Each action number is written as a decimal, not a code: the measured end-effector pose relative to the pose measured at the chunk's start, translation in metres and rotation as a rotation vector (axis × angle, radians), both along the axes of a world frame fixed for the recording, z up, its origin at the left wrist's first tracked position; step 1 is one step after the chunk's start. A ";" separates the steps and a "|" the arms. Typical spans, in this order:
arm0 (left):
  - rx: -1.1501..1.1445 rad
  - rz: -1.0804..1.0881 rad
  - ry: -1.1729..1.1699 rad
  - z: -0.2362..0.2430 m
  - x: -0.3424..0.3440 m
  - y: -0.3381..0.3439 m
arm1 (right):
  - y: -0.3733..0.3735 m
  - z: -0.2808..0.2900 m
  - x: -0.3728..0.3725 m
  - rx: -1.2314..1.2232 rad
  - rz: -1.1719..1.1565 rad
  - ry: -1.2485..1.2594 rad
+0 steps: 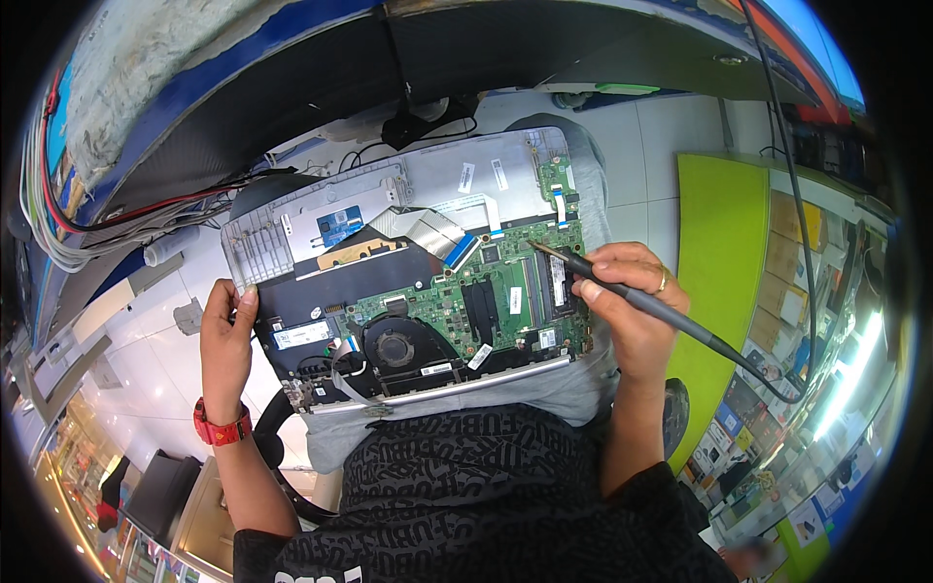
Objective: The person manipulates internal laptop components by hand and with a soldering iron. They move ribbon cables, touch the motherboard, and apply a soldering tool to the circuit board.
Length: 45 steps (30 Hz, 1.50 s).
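An opened laptop base lies across the person's lap, showing a green circuit board, a round black fan, ribbon cables and a small blue board. My left hand, with a red watch on the wrist, grips the laptop's left edge. My right hand is closed around a soldering iron with a dark grey handle, its tip angled onto or just over the board's upper middle; I cannot tell whether it touches. The iron's cord loops away to the right.
A dark workbench spans the top, with bundled cables at the left. A lime-green counter with glass shelves of boxes stands at the right. A black seat and tiled floor show at lower left.
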State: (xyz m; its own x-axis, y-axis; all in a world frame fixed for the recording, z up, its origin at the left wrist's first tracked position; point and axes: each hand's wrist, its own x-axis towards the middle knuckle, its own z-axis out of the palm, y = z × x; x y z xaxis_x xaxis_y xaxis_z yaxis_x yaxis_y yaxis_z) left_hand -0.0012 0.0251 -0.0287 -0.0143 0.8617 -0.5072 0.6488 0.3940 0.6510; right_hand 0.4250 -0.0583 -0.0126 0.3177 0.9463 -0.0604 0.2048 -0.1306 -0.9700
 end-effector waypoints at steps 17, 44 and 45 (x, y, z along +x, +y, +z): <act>-0.007 0.009 0.021 0.001 0.000 0.000 | 0.000 0.000 0.002 0.002 0.010 -0.018; 0.000 0.000 -0.001 0.002 0.001 0.000 | 0.012 -0.002 0.003 0.083 -0.086 0.423; 0.002 -0.002 0.002 0.002 0.001 0.000 | 0.015 -0.003 0.005 0.088 -0.086 0.407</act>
State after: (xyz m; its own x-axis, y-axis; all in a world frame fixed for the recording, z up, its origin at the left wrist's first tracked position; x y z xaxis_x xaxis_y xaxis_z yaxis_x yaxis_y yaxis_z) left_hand -0.0005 0.0255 -0.0270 -0.0132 0.8627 -0.5055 0.6507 0.3912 0.6508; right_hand 0.4296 -0.0438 -0.0158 0.3627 0.9245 -0.1173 -0.2053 -0.0435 -0.9777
